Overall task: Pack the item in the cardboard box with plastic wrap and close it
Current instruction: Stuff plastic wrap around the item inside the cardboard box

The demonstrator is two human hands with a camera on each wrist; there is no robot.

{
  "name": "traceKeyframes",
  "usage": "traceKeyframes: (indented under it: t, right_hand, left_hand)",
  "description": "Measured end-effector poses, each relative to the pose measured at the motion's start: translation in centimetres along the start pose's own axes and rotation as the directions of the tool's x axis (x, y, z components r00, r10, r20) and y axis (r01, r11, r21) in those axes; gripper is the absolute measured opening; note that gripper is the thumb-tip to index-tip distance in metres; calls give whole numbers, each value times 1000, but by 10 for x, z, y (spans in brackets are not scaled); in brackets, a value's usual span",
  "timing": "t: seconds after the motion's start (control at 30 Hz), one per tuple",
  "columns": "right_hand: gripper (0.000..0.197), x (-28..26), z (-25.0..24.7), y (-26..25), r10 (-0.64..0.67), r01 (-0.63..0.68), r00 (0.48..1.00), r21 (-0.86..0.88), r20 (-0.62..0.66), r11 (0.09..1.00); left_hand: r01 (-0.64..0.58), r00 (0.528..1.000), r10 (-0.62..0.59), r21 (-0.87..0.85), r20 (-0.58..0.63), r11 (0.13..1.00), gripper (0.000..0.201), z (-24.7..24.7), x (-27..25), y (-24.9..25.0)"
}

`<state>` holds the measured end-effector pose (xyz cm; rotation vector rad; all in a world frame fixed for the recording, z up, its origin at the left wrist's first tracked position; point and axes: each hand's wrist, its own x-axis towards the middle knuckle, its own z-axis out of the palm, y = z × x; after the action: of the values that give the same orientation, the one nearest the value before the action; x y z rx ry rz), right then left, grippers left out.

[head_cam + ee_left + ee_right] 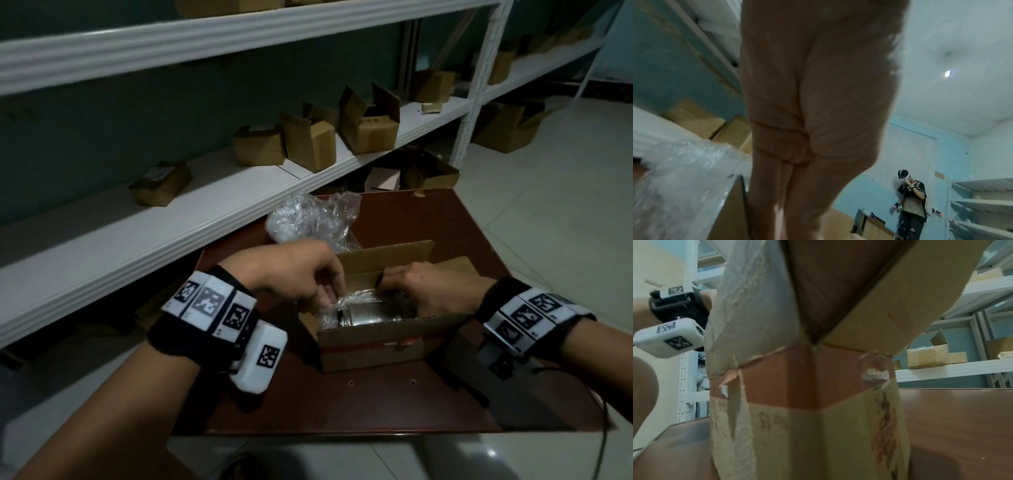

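An open cardboard box point(373, 339) stands on the brown table point(342, 404). Inside it lies a shiny cylindrical item point(370, 313) on its side, with clear plastic wrap point(354, 297) over its top. My left hand point(330, 296) reaches into the box's left end and pinches the wrap. At the right end, my right hand point(390, 287) curls its fingers over the item. The left wrist view is mostly filled by my palm point(818, 97), with loose wrap point(684, 178) beside it. Only the box's outer corner point(818, 402) appears in the right wrist view.
A crumpled heap of bubble wrap point(308, 219) lies on the table behind the box. White shelves point(205, 192) with several small cardboard boxes point(308, 140) run along the left and back. Another person point(910, 203) stands far off by a wall. Tiled floor is to the right.
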<state>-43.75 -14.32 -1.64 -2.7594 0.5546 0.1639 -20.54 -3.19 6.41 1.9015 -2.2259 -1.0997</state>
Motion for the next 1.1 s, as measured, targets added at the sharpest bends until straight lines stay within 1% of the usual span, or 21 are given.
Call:
traceKeyframes:
  t: [0.03, 0.1, 0.17, 0.3, 0.37, 0.4, 0.47, 0.53, 0.57, 0.63, 0.67, 0.7, 0.77, 0.87, 1.0, 1.1]
  right_hand:
    - [73, 0, 0, 1, 0, 0, 1000, 3, 1, 1000]
    - [74, 1, -1, 0, -3, 3, 1000, 2, 1, 1000]
    - [75, 0, -2, -1, -10, 10, 1000, -1, 0, 1000]
    - [76, -3, -1, -3, -16, 16, 1000, 16, -11, 1000]
    - [73, -3, -1, -2, -19, 20, 999, 23, -26, 1000]
    - [72, -3, 0, -2, -19, 19, 999, 26, -26, 999]
    - [72, -2, 0, -1, -16, 17, 999, 24, -28, 1000]
    - [72, -2, 0, -2, -15, 15, 999, 8, -33, 1000]
    - [72, -3, 0, -3, -15, 15, 999, -3, -34, 1000]
    - [71, -4, -3, -4, -10, 9, 999, -20, -30, 1000]
    - [70, -4, -4, -5, -5, 5, 1000, -20, -26, 1000]
    - [70, -5, -5, -5, -3, 3, 1000, -13, -23, 1000]
    - [71, -5, -6, -7, 0, 0, 1000, 1, -15, 1000]
    - [70, -5, -6, -9, 4, -4, 1000, 3, -2, 1000]
    - [69, -6, -6, -11, 12, -12, 1000, 10, -3, 1000]
    - [66, -6, -4, -8, 9, -9, 1000, 1, -17, 1000]
  left_hand:
    - [2, 1000, -3, -15, -18, 1000, 27, -2, -1, 1]
    - [24, 1000, -25, 35, 5, 999, 19, 1, 1, 4]
    - [59, 995, -65, 72, 74, 996, 21, 7, 9, 3]
    - [116, 980, -128, 85, 150, 990, 23, 12, 17, 8]
    - [107, 969, -145, 190, 201, 976, 19, 14, 19, 15]
    - [100, 966, -155, 253, 207, 962, 19, 17, 19, 19]
    - [105, 970, -173, 341, 173, 934, 23, 23, 20, 25]
    - [140, 981, -179, 361, 77, 922, 18, 27, 24, 23]
    - [151, 985, -169, 344, 22, 927, 14, 26, 24, 21]
    - [146, 989, -130, 300, -72, 943, 18, 22, 24, 19]
    - [130, 990, -108, 269, -93, 954, 17, 18, 24, 19]
    - [111, 992, -93, 229, -89, 967, 16, 14, 22, 21]
    - [96, 995, -93, 201, -21, 975, 18, 9, 18, 21]
    - [106, 990, -126, 256, 62, 961, 25, 11, 17, 15]
    - [106, 979, -162, 373, 122, 922, 19, 17, 23, 16]
    - [100, 973, -182, 447, 144, 889, 21, 22, 27, 21]
